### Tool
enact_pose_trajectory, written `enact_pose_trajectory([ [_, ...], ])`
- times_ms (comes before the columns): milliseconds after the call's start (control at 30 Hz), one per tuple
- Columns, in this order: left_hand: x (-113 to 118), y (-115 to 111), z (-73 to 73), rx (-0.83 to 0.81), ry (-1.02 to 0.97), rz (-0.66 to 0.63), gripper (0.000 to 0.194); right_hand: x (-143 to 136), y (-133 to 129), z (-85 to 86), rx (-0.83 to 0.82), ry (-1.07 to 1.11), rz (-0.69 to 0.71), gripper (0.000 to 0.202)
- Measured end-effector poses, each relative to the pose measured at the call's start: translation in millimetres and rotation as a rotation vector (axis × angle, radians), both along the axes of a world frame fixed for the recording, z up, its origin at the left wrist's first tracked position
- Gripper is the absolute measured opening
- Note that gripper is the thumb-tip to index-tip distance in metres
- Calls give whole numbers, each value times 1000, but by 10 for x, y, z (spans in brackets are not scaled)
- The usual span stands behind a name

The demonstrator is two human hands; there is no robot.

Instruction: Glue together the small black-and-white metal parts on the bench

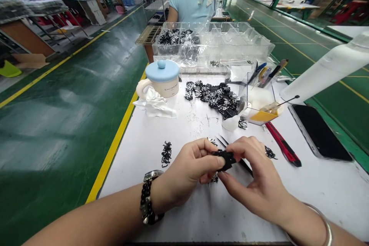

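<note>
A small black plastic part (226, 160) is between my two hands above the white tabletop. My left hand (191, 165) pinches its left end between thumb and fingers. My right hand (253, 177) has its index finger at the right end and its thumb just below, closed around it. Dark pointed tweezers (245, 168) run beneath my right hand, tips pointing away; whether they lie on the table or touch the hand, I cannot tell. Small metal pieces (212, 141) show partly behind my fingers. Small black hook-like pieces (166, 153) lie left of my left hand, and more (270, 152) lie to the right.
Farther back lies a heap of black parts with metal clips (221, 98). Around it stand a lidded mug (164, 80), crumpled tissue (155, 103), a clear tool holder (259, 103) and divided bins (213, 48). A red utility knife (284, 144), phone (319, 130) and white bottle (325, 65) occupy the right. A person (191, 0) sits ahead.
</note>
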State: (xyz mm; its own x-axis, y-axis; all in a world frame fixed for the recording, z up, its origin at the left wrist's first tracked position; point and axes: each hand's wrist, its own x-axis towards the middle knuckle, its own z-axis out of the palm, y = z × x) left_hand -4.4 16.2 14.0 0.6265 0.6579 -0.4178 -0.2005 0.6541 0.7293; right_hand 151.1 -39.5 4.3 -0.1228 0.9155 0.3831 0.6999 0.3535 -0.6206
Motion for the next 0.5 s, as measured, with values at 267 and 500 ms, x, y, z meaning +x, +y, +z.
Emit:
enact_pose_trajectory([
  [267, 12, -13, -17, 8, -8, -8, 30, 3, -16, 1, -56, 47, 17, 34],
  [500, -4, -21, -21, 21, 2, -54, 26, 174, 19, 56, 54, 6, 212, 35],
])
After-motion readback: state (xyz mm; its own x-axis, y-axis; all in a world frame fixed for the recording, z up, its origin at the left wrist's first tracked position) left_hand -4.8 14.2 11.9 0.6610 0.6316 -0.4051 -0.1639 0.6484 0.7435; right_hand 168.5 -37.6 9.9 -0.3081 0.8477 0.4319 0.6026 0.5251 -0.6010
